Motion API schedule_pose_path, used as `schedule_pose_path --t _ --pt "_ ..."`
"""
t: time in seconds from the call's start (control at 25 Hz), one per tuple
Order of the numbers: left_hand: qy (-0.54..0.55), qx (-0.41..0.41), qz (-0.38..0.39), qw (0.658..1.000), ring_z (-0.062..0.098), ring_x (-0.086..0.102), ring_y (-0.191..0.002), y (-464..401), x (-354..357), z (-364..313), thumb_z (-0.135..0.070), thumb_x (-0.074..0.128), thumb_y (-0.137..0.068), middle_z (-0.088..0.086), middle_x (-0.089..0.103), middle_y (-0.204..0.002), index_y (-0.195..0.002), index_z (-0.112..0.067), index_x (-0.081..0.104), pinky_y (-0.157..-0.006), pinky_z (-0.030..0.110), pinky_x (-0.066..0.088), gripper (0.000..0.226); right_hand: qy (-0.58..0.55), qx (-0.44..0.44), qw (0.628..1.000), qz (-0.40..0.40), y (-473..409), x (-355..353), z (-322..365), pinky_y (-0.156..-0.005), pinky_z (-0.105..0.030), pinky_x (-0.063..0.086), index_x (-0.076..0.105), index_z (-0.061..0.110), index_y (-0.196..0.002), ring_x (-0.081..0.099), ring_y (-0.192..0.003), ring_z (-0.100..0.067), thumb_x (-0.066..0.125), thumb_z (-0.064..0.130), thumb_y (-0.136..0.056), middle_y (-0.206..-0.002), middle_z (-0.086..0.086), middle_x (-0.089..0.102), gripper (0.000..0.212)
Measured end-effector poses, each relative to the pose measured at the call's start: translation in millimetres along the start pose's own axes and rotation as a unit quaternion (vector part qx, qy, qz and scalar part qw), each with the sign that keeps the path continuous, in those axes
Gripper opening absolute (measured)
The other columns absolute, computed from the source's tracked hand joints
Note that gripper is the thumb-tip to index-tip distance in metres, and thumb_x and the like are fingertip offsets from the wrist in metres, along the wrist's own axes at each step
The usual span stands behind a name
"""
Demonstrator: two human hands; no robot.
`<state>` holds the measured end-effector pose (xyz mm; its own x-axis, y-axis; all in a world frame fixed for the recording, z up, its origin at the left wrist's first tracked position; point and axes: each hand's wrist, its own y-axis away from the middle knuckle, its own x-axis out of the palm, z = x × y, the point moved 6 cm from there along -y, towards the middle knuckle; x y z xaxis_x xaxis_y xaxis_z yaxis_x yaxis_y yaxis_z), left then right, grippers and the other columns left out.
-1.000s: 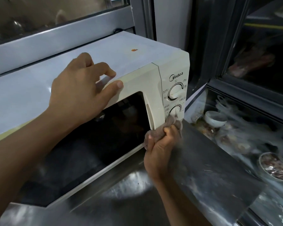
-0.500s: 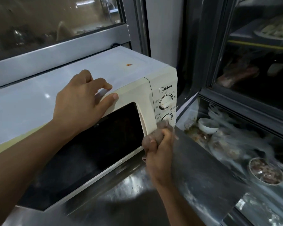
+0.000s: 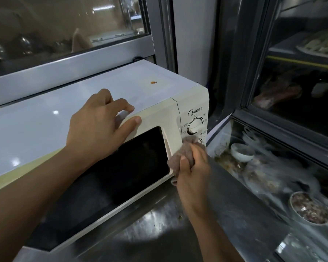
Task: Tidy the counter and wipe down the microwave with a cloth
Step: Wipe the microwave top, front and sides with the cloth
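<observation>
Your left hand (image 3: 98, 127) rests on the top front edge of the microwave (image 3: 155, 114), fingers loosely bent over the lid and thumb laid along the cream door frame above the dark window (image 3: 133, 159). It steadies the oven but grips nothing.

Your right hand (image 3: 192, 173) is curled tight around a bunched brown cloth (image 3: 180, 156), which it presses against the control panel at the lower knob (image 3: 200, 141) — the wad covers most of that knob. The upper knob (image 3: 195, 126) sits just above the cloth, uncovered, under the brand name.

The microwave stands on the steel table (image 3: 159, 233), its back close to a glass window (image 3: 64, 29). A small orange spot (image 3: 154, 82) marks the white top, well apart from your left hand.

To your right, beside the table, a glass-topped case holds a white bowl (image 3: 241, 152), plastic-wrapped food and a metal bowl (image 3: 310, 208) of chopped food — all blurred.
</observation>
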<state>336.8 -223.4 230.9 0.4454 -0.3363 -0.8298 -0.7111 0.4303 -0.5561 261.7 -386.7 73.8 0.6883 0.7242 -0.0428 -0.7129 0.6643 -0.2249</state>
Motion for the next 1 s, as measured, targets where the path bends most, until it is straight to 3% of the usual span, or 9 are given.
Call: schedule_pose_path --t 0.08,0.2,0.32,0.44,0.56,0.64,0.76,0.88,1.0 --pt "0.003 0.002 0.002 1.000 0.020 0.055 -0.084 0.1 0.1 0.1 -0.058 0.047 -0.085 0.000 0.048 -0.088 -0.108 -0.027 0.065 -0.060 0.028 0.037 0.042 -0.002 -0.014 1.000 -0.026 -6.4 -6.2 19.2 -0.089 -0.020 0.048 0.059 0.022 -0.112 0.058 -0.104 -0.007 0.054 0.007 -0.088 -0.108 0.009 0.062 0.028" --pt "0.004 0.004 0.000 1.000 0.019 0.052 -0.082 1.0 -0.3 -0.3 -0.058 0.047 -0.085 -0.001 0.046 -0.086 -0.108 -0.026 0.066 -0.059 0.027 0.036 0.044 -0.014 0.004 0.998 -0.054 5.4 -16.7 37.2 -0.079 -0.024 0.052 0.063 0.021 -0.102 0.064 -0.091 -0.010 0.065 0.009 -0.082 -0.093 0.009 0.067 0.023" --pt "0.007 0.007 0.005 1.000 0.017 0.049 -0.079 0.7 0.1 -0.4 -0.057 0.045 -0.081 -0.002 0.045 -0.084 -0.107 -0.025 0.066 -0.057 0.026 0.035 0.046 -0.076 -0.024 0.991 -0.106 8.1 -21.8 57.9 -0.077 -0.016 0.053 0.064 0.026 -0.101 0.065 -0.092 0.000 0.067 0.008 -0.079 -0.100 0.012 0.068 0.029" --pt "0.010 0.008 0.003 1.000 0.013 0.043 -0.076 0.3 0.0 0.4 -0.056 0.049 -0.086 -0.003 0.043 -0.083 -0.107 -0.026 0.066 -0.054 0.024 0.032 0.041 -0.004 -0.090 0.989 -0.118 -19.3 -16.3 78.3 -0.085 0.001 0.037 0.059 0.014 -0.099 0.056 -0.106 -0.009 0.066 0.000 -0.078 -0.114 0.004 0.053 0.027" --pt "0.011 0.012 -0.004 1.000 0.012 0.041 -0.075 1.2 0.7 1.3 -0.053 0.053 -0.086 -0.004 0.042 -0.082 -0.106 -0.026 0.067 -0.053 0.022 0.029 0.036 0.076 -0.109 0.990 -0.037 -36.7 2.1 76.0 -0.093 -0.004 0.038 0.054 0.007 -0.101 0.050 -0.112 -0.018 0.060 -0.006 -0.080 -0.116 0.001 0.035 0.025" --pt "0.007 0.016 -0.007 1.000 0.012 0.040 -0.074 0.6 0.7 0.5 -0.055 0.050 -0.085 -0.005 0.041 -0.081 -0.105 -0.026 0.066 -0.053 0.022 0.028 0.039 0.102 -0.128 0.986 -0.040 -52.7 -4.0 74.5 -0.093 -0.002 0.035 0.054 0.007 -0.103 0.048 -0.111 -0.018 0.059 -0.004 -0.082 -0.115 0.001 0.032 0.024" --pt "0.004 0.018 -0.005 1.000 0.014 0.042 -0.076 0.7 0.2 -1.1 -0.055 0.046 -0.081 -0.004 0.041 -0.082 -0.105 -0.024 0.067 -0.055 0.024 0.030 0.044 0.081 -0.098 0.989 -0.074 -94.5 -27.3 71.7 -0.079 0.006 0.032 0.052 0.008 -0.105 0.049 -0.106 -0.017 0.056 0.000 -0.086 -0.115 -0.002 0.036 0.021" --pt "0.006 0.011 -0.005 1.000 0.015 0.044 -0.077 1.3 -0.8 -1.3 -0.054 0.045 -0.081 -0.003 0.042 -0.082 -0.105 -0.024 0.067 -0.057 0.025 0.031 0.044 0.074 -0.064 0.992 -0.081 -104.8 -30.2 70.9 -0.084 -0.008 0.035 0.049 0.009 -0.108 0.049 -0.104 -0.016 0.054 0.001 -0.088 -0.118 -0.008 0.041 0.023" --pt "0.013 0.010 0.000 1.000 0.014 0.042 -0.075 1.0 -0.9 -2.3 -0.054 0.045 -0.081 -0.003 0.043 -0.083 -0.105 -0.024 0.067 -0.057 0.026 0.034 0.045 0.131 -0.155 0.977 -0.060 -74.1 -9.7 80.6 -0.093 -0.017 0.033 0.054 0.007 -0.102 0.042 -0.111 -0.024 0.058 -0.003 -0.081 -0.114 -0.009 0.041 0.024"
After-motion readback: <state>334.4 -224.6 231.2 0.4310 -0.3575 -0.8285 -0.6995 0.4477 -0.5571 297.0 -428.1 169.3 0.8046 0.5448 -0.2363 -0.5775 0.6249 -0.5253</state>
